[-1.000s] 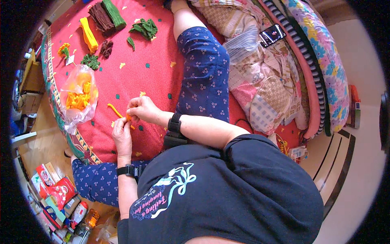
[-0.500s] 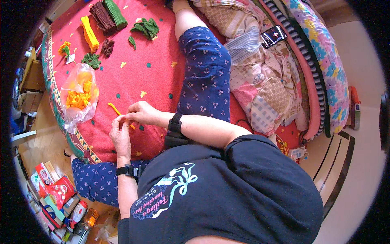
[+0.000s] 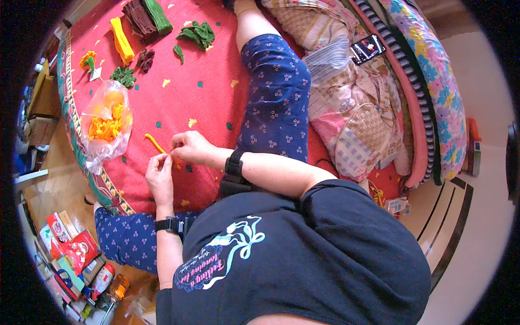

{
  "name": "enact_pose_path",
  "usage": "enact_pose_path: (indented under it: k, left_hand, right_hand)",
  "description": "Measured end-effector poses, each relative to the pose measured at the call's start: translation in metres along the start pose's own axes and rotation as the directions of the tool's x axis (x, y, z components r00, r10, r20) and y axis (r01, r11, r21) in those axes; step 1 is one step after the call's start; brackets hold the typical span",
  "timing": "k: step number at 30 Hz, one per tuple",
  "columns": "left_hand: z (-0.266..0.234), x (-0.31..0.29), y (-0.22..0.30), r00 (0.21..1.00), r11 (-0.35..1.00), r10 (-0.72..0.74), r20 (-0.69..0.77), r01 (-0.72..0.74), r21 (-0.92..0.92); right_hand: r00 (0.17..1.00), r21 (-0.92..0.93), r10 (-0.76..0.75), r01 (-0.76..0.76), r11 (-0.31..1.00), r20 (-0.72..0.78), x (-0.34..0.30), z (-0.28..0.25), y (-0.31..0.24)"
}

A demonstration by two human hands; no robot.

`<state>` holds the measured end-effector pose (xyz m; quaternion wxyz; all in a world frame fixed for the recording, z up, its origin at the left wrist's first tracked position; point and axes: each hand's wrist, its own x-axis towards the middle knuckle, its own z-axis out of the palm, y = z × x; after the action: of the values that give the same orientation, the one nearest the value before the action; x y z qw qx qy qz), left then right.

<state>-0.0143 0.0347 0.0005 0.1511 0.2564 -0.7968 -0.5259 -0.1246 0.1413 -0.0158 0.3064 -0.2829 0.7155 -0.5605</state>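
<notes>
A yellow-orange pipe cleaner (image 3: 155, 143) is pinched between my two hands, its free end sticking out toward the far left. My left hand (image 3: 160, 176) grips it with closed fingertips. From the right, my right hand (image 3: 190, 147) meets it, thumb and fingers pressed together on the same pipe cleaner. The part between the fingertips is mostly hidden. Left of my hands lies a clear plastic bag (image 3: 91, 154) holding several bent orange pieces (image 3: 105, 129).
Farther off on the red bedcover (image 3: 162, 105) lie yellow (image 3: 122, 43), brown (image 3: 139, 23) and green pipe cleaner bundles (image 3: 157, 16), green leaf shapes (image 3: 198, 36), a dark brown piece (image 3: 145, 60) and an orange flower (image 3: 87, 59). A phone (image 3: 368, 50) rests on patterned bedding at right.
Both hands stay around the pipe cleaner, with small finger shifts. The short orange end that showed below the fingers is now mostly hidden. The view has shifted slightly.
</notes>
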Motion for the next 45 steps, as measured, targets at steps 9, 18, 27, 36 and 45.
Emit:
enact_pose_path:
  k: [9, 18, 27, 36, 45]
  left_hand:
    - [0.006, 0.005, -0.019, 0.945, 0.76, -0.319, 0.08, 0.305, -0.574]
    - [0.001, 0.003, -0.013, 0.923, 0.707, -0.336, 0.186, 0.378, -0.598]
    - [-0.002, 0.007, -0.026, 0.94, 0.807, -0.327, 0.102, 0.334, -0.487]
    - [0.003, 0.004, -0.027, 0.911, 0.676, -0.353, 0.214, 0.406, -0.615]
    - [0.006, 0.003, -0.02, 0.93, 0.739, -0.306, 0.205, 0.368, -0.564]
  right_hand:
    - [0.833, 0.479, 0.404, -0.55, 0.684, 0.379, -0.003, -0.005, -0.006]
    - [0.922, 0.441, 0.297, -0.381, 0.813, 0.248, 0.002, 0.0, 0.01]
    - [0.935, 0.369, 0.325, -0.354, 0.859, 0.139, 0.008, -0.002, 0.021]
    - [0.955, 0.343, 0.253, -0.293, 0.892, 0.157, 0.003, 0.004, 0.014]
    - [0.958, 0.344, 0.259, -0.286, 0.894, 0.123, 0.003, 0.005, 0.018]
